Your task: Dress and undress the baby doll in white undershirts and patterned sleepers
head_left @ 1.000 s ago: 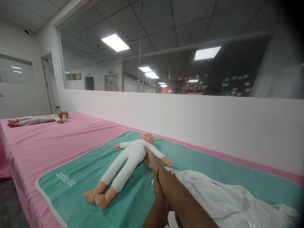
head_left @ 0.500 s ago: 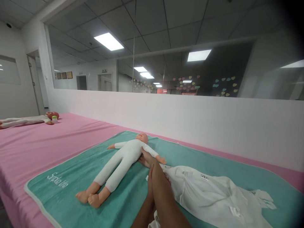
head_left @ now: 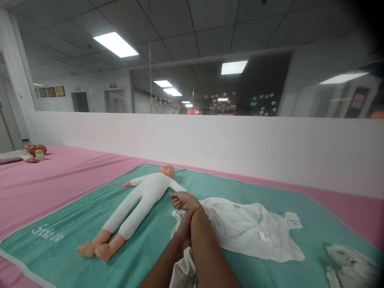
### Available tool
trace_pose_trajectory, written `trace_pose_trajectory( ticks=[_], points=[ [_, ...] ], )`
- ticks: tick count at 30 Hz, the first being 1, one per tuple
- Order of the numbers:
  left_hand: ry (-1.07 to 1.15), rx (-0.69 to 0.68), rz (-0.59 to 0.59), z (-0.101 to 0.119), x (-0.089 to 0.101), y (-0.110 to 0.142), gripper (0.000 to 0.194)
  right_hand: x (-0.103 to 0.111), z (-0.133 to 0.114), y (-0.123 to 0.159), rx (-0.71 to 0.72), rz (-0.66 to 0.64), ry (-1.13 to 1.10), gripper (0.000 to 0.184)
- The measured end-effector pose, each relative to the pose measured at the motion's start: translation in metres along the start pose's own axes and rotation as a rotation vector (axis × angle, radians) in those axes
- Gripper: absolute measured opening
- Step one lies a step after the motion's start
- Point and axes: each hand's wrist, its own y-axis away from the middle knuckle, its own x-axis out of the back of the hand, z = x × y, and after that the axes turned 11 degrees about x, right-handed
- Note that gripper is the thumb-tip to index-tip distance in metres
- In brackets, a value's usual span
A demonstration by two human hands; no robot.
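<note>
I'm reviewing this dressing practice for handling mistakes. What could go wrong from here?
The right hand grips only the doll's near hand; pulling could drag or twist the doll across the green mat. The left hand is half hidden behind the right forearm, beside the white garment, so it might snag the cloth.

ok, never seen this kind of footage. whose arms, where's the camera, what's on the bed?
There is no machine here: the camera sits on a person's head, looking forward and down, so the two bare forearms at the bottom are that person's own. The right hand has its grip closed around the near hand of a baby doll in a white suit, lying face up on a teal mat over a pink sheet. The left hand rests on a white garment spread beside the doll; whether it grips the cloth is hidden. A second doll lies far left.
</note>
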Motion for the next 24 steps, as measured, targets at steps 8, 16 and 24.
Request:
trace_pose_trajectory(
  ticks=[8,16,24],
  points=[
    [-0.537,-0.153,0.396,-0.014,-0.035,-0.001,0.031,0.026,-0.013,0.039,0.405,-0.014,-0.449,0.043],
    [-0.730,-0.235,0.438,-0.024,-0.043,-0.015,0.035,0.051,-0.009,0.067,0.636,0.054,-0.727,0.045],
    [-0.083,-0.116,-0.159,-0.023,-0.046,0.000,0.029,0.002,-0.058,0.079,1.061,0.008,-0.913,0.045]
  ],
)
